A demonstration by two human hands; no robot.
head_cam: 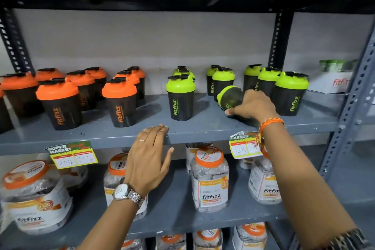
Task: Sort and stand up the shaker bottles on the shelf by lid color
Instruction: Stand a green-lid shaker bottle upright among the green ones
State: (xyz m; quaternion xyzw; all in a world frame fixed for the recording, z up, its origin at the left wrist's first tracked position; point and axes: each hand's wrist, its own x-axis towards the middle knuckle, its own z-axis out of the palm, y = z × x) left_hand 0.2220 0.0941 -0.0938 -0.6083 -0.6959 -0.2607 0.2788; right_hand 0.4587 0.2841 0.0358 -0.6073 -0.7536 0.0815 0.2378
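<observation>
On the grey shelf [154, 130] several orange-lidded shaker bottles [119, 101] stand upright on the left. Several green-lidded shaker bottles [181, 97] stand upright on the right. One green-lidded bottle [230, 96] is tilted on its side, lid pointing left and up, among the green group. My right hand [251, 106] is closed around its dark body. My left hand [151, 156] rests with fingers spread on the shelf's front edge, holding nothing.
Price tags [74, 153] hang from the shelf edge. The shelf below holds clear jars with orange lids [210, 178]. A white box [332, 82] with green-capped items sits at the far right. Perforated steel uprights [349, 103] frame the rack.
</observation>
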